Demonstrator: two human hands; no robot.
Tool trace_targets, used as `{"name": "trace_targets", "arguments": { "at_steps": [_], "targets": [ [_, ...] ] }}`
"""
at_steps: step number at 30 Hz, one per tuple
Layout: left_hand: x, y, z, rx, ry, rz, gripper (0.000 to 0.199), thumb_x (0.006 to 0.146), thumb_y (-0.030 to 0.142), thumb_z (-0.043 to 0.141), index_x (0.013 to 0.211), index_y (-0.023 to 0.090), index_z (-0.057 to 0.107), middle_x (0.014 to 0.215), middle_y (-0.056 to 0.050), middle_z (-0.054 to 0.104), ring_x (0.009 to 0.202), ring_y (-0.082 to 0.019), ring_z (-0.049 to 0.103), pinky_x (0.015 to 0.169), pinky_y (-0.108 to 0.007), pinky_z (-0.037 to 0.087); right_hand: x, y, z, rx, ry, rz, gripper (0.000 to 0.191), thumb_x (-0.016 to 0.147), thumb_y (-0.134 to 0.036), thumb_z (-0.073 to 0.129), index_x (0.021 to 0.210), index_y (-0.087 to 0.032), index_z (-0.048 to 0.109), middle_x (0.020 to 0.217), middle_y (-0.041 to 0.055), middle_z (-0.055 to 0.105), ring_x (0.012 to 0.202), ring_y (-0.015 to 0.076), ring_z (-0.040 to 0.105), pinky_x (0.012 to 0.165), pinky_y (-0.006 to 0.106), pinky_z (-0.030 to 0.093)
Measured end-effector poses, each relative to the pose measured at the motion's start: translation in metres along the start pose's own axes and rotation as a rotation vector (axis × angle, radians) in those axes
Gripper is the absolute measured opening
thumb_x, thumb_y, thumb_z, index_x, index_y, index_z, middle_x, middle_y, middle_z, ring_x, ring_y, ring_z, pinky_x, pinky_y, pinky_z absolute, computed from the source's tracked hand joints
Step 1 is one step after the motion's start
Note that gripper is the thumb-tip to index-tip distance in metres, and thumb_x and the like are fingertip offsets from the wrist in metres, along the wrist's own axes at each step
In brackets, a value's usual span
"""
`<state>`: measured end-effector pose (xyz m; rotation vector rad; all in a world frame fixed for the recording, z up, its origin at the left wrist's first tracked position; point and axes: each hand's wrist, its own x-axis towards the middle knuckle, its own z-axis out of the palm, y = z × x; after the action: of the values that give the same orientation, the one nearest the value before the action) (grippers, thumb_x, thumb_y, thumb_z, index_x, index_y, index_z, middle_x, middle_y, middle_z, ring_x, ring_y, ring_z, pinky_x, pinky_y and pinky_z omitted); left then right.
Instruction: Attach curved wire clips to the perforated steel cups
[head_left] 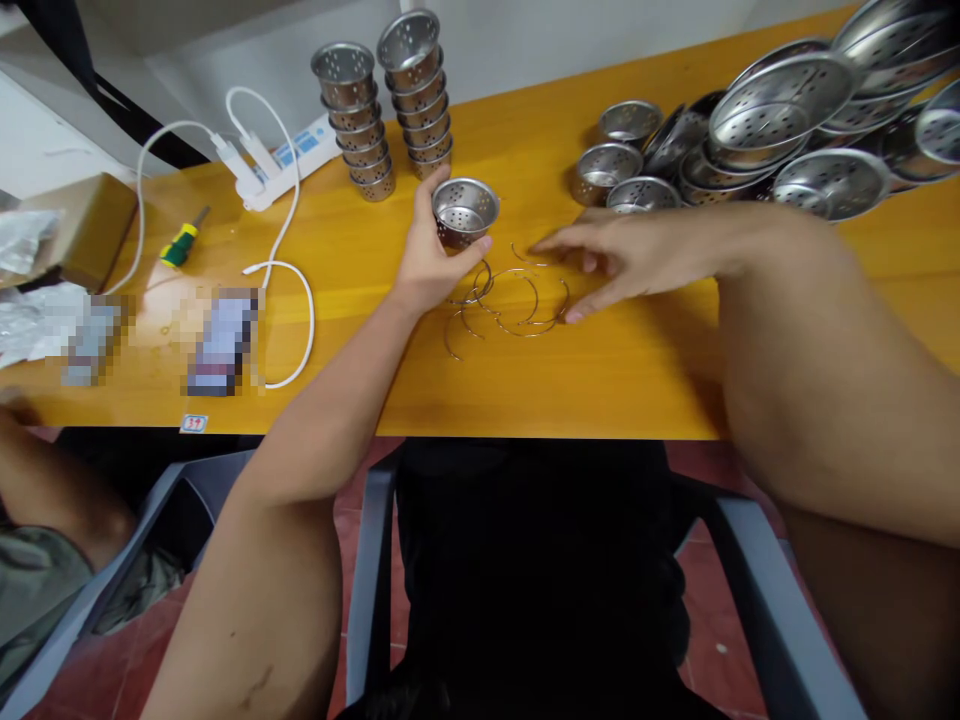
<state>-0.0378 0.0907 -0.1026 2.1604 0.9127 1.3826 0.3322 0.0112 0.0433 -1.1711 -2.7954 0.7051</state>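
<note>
My left hand (435,250) grips a small perforated metal cup (466,208), its fingers round the left side and the thumb at the front. The cup's open mouth faces up. Several thin curved wires (517,305) lie loosely on the table just below the cup. Over their right side reaches my right hand (607,255), thumb and fingers apart. Its thumb tip is at the right end of the wires and the index finger points at a short wire piece. I see nothing held in the right hand.
Two stacks of perforated cups (361,130) stand at the back. A heap of cups and larger perforated bowls (780,110) fills the back right. Leftward are a power strip (289,165), white cable, screwdriver (180,243), phone (223,343) and cardboard box (97,225). Another person's arm (60,480) shows at far left.
</note>
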Motion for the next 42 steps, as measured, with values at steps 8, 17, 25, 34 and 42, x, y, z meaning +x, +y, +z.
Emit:
{"name": "trace_targets", "arguments": {
  "at_steps": [8,17,25,34,42],
  "targets": [
    [-0.001,0.001,0.003,0.002,0.001,-0.038,0.134,0.112,0.092,0.084,0.205,0.038,0.005,0.187,-0.022,0.06,0.167,-0.042,0.077,0.149,-0.06,0.063,0.018,-0.015,0.013,0.035,-0.009,-0.045,0.041,0.114,-0.034,0.101,0.154,-0.027,0.094,0.124,0.0112,0.083,0.095,0.0272,0.078,0.091,0.043,0.062],
    [-0.001,-0.009,0.0,0.01,-0.006,-0.021,0.13,0.11,0.09,0.087,0.203,0.039,0.012,0.196,-0.021,0.055,0.171,-0.041,0.073,0.151,-0.058,0.061,0.037,-0.036,0.045,0.005,0.175,-0.108,0.011,0.113,-0.025,0.074,0.116,-0.025,0.084,0.124,0.0138,0.089,0.102,0.0349,0.083,0.094,0.047,0.06],
    [0.0,0.013,0.002,-0.033,0.068,-0.041,0.118,0.11,0.074,0.095,0.201,0.045,0.026,0.193,-0.017,0.061,0.171,-0.039,0.074,0.152,-0.061,0.062,0.042,-0.038,0.055,-0.103,0.289,-0.035,0.008,0.109,-0.022,0.077,0.111,-0.029,0.077,0.119,0.0132,0.086,0.106,0.0392,0.083,0.094,0.051,0.063],
    [0.012,0.039,0.004,-0.091,0.109,-0.127,0.117,0.105,0.065,0.104,0.197,0.045,0.034,0.172,-0.013,0.074,0.158,-0.037,0.08,0.146,-0.058,0.067,0.024,-0.042,0.025,0.19,0.466,0.012,0.026,0.121,-0.053,0.082,0.13,-0.029,0.084,0.12,0.0132,0.09,0.109,0.0391,0.084,0.11,0.06,0.07],
    [0.011,0.024,0.009,-0.043,0.072,-0.085,0.112,0.109,0.077,0.097,0.194,0.041,0.033,0.171,-0.015,0.072,0.161,-0.037,0.081,0.142,-0.056,0.068,0.029,-0.045,0.03,0.412,0.633,0.092,0.046,0.119,-0.074,0.084,0.115,-0.03,0.072,0.126,0.0155,0.089,0.093,0.0301,0.076,0.091,0.051,0.066]
  ]
}}
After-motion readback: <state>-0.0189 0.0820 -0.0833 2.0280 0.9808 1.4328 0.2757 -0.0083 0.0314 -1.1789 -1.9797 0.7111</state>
